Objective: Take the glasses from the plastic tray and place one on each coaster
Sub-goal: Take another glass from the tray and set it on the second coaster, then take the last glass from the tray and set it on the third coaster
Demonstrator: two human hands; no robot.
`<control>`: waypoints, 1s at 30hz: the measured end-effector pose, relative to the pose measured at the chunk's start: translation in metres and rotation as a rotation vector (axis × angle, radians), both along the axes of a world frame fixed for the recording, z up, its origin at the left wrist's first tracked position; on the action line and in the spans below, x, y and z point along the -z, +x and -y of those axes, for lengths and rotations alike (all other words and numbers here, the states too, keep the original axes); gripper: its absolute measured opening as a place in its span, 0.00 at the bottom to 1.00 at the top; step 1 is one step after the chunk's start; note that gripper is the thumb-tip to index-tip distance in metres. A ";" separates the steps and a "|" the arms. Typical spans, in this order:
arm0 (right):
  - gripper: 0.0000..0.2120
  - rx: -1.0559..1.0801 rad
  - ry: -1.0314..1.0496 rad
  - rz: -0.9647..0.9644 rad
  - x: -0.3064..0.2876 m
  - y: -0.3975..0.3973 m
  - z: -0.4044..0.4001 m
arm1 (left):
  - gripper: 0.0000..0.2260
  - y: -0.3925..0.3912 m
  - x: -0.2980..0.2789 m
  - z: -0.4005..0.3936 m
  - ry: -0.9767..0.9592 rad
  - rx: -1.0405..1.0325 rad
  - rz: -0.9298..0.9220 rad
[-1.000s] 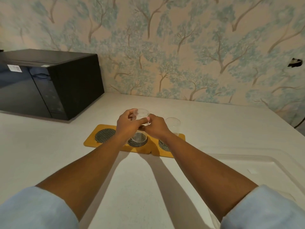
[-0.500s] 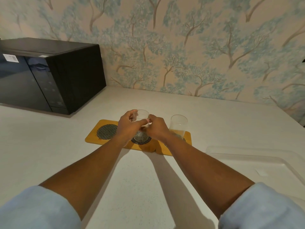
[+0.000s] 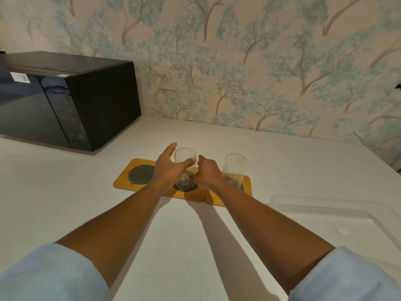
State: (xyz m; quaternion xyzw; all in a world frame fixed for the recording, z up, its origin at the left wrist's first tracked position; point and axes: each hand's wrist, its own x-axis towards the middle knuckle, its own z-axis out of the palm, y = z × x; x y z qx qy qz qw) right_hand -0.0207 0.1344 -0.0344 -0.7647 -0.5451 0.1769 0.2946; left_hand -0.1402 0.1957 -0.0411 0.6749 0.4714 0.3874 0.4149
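On the white worktop (image 3: 65,192), a clear drinking glass (image 3: 184,158) stands on the middle round mesh coaster (image 3: 185,185) of the yellow wooden holder (image 3: 123,181). Left hand (image 3: 168,170) spread wide and right hand (image 3: 207,172) loosely curled flank it, gripping nothing. A second clear glass (image 3: 235,168) occupies the right coaster; the left coaster (image 3: 141,177) is bare. The clear plastic tray (image 3: 325,211) lies near right.

A pale speckled table (image 3: 65,192) fills the lower view and meets a wall (image 3: 238,61) papered in beige with blue-green trees and brown branches. Far left of the fingers, a glossy black microwave (image 3: 65,101) stands on the table against that wall, a white label on its upper front. Soft shadows fall toward the viewer.
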 end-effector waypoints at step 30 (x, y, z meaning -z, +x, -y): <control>0.28 0.323 -0.215 0.143 -0.081 0.138 0.249 | 0.20 0.154 -0.020 0.186 0.197 0.604 0.025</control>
